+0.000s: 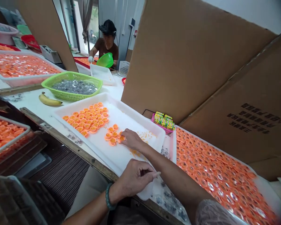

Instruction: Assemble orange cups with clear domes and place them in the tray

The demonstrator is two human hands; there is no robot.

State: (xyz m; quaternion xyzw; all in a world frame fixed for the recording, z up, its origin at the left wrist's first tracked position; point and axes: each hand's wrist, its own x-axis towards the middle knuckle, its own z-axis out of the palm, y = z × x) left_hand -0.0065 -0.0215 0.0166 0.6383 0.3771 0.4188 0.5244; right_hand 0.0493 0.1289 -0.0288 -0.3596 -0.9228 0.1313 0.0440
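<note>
A white tray (118, 156) lies before me, with many small orange plastic cups (86, 120) grouped toward its far left, each with a yellowish inside. Near the tray's middle, my right hand (133, 139) reaches down to a smaller cluster of orange cups (112, 136). Its fingertips are closed on the cup at the cluster's right edge, partly hiding it. My left hand (139, 177), with a green beaded bracelet (109, 197), hovers over the tray's near edge. Thumb and fingers are pressed together; anything between them is hidden. Small yellow bits (146, 136) are scattered on the tray's right side.
A green basket (96, 90) of clear plastic pieces and a banana (49, 100) lie beyond the tray. Tall cardboard (189, 56) stands at right, above a tray of orange pieces (206, 165). A pink basket (165, 128) holds yellow-green packets. Across the table sits a person (107, 47).
</note>
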